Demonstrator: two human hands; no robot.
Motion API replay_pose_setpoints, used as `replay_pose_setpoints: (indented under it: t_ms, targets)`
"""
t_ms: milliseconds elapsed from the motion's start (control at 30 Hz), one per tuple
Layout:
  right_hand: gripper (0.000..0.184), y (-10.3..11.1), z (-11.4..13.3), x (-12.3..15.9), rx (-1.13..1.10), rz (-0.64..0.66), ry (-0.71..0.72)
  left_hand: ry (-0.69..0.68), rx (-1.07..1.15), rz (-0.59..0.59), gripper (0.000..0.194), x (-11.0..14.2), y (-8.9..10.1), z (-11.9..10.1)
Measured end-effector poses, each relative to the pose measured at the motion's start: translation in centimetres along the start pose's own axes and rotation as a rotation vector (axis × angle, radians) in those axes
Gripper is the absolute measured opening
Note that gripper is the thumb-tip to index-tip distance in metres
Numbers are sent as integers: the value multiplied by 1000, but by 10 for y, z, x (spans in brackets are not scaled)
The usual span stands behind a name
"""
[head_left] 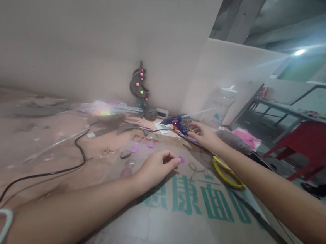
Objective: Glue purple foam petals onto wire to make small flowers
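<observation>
My left hand (160,166) is over the printed sheet (163,225), its thumb and fingers pinching a small purple piece (181,159). Beyond it, my right hand (202,134) reaches to the handle of a blue glue gun (176,122), fingers slightly curled and apart; I see no grip round the handle. The glue gun has a small red light and lies by a bundle of grey yarn (186,122). Two more purple pieces, one flower-shaped (151,145) and one beside it (134,149), lie on the sheet.
Yellow-handled scissors (227,173) lie under my right forearm. A black cord (81,152) winds across the left side. Against the wall stand a dark crescent decoration with coloured balls (139,84) and a clear bottle (221,106). A red chair (309,143) is at right.
</observation>
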State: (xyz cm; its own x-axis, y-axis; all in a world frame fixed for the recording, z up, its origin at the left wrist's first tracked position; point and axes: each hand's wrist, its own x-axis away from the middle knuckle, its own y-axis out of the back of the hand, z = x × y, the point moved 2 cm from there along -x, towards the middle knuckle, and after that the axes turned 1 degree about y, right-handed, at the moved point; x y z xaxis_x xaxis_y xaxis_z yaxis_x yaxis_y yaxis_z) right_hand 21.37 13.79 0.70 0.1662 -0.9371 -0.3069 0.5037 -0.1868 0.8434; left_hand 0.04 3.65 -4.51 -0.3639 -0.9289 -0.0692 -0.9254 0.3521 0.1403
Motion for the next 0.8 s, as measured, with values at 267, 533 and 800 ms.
replay_pose_setpoints:
  t_ms: [267, 533, 800]
  targets:
    - [50, -40, 2, -59, -75, 73, -48, 27, 13, 19, 24, 1, -2, -5]
    - [28, -43, -2, -60, -94, 67, -128, 7, -18, 42, 24, 1, -2, -6]
    - [30, 3, 17, -34, -207, -8, -88, 27, -28, 31, 22, 1, -2, -6]
